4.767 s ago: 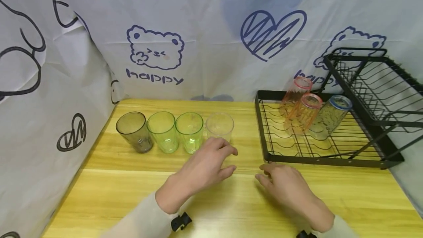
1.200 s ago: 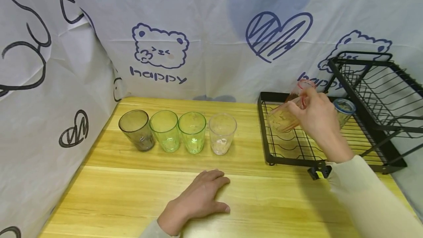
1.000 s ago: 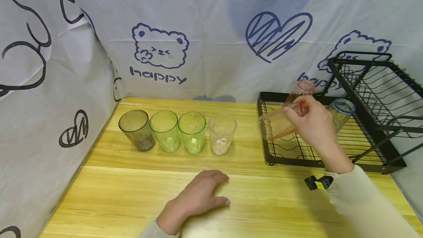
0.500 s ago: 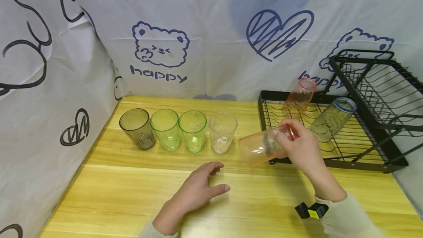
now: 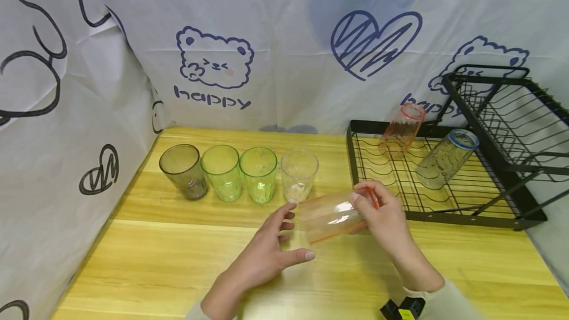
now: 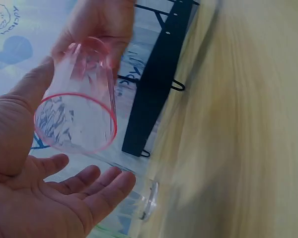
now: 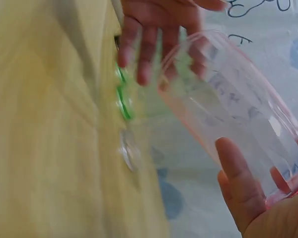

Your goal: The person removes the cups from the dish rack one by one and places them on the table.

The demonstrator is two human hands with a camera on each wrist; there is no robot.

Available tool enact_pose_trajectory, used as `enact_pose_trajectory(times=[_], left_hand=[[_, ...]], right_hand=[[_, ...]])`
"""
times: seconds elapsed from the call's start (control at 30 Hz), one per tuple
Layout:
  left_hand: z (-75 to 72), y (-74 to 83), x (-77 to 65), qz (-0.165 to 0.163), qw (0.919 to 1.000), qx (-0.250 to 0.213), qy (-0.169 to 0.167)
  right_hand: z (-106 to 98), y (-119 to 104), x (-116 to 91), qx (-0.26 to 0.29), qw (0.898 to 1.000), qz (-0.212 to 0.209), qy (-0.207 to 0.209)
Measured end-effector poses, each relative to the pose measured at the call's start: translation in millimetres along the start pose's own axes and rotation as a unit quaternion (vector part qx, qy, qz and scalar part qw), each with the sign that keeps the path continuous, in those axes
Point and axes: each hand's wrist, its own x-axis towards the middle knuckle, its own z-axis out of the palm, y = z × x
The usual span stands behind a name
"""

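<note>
My right hand (image 5: 386, 226) grips a clear orange-pink drinking glass (image 5: 331, 215) round its base end, holding it on its side above the table with the mouth toward the left. Thumb and fingers of my left hand (image 5: 265, 255) are spread around the mouth of this glass, palm facing it. In the left wrist view the glass (image 6: 74, 119) has its red rim between the left thumb and fingers. Seen from the right wrist, the left fingers (image 7: 149, 49) lie just past the rim. Behind the hands a colourless glass (image 5: 299, 174) stands upright on the table.
Left of the colourless glass stand two green glasses (image 5: 221, 172) (image 5: 259, 174) and a grey-brown one (image 5: 183, 172), in a row. A black wire dish rack (image 5: 462, 219) at the right holds an upside-down pink glass (image 5: 402, 130) and a blue-rimmed glass (image 5: 446, 159). White printed cloth hangs behind.
My right hand has taken the orange-pink glass out of the rack and brought it left, tipped on its side. My left hand has left the colourless glass and now spreads at the held glass's mouth.
</note>
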Motion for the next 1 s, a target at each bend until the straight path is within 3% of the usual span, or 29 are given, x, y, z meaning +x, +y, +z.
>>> enact_pose_trajectory(times=[0.13, 0.27, 0.5, 0.67, 0.87, 0.93, 1.0], left_hand=[[-1.0, 6.4, -2.1, -0.001, 0.999, -0.044, 0.008], [-2.2, 11.0, -4.1, 0.004, 0.9974, -0.07, 0.017], [-4.6, 18.7, -10.0, 0.016, 0.9983, -0.05, 0.024], [-6.8, 25.5, -13.0, 0.021, 0.9987, -0.042, 0.021], [-10.6, 35.8, -17.1, 0.046, 0.9975, 0.045, 0.03], [-12.6, 40.1, -19.1, 0.055, 0.9947, 0.078, 0.037], [-15.4, 44.9, -21.6, 0.062, 0.9922, 0.099, 0.044]], right_hand=[[14, 7, -8, 0.101, 0.994, 0.038, -0.004], [27, 15, -15, 0.157, 0.985, 0.069, -0.005], [44, 26, -26, 0.281, 0.951, 0.125, -0.021], [50, 33, -29, 0.328, 0.932, 0.15, -0.038], [55, 37, -31, 0.376, 0.9, 0.207, -0.08], [55, 37, -31, 0.376, 0.897, 0.215, -0.093], [55, 36, -31, 0.363, 0.901, 0.212, -0.104]])
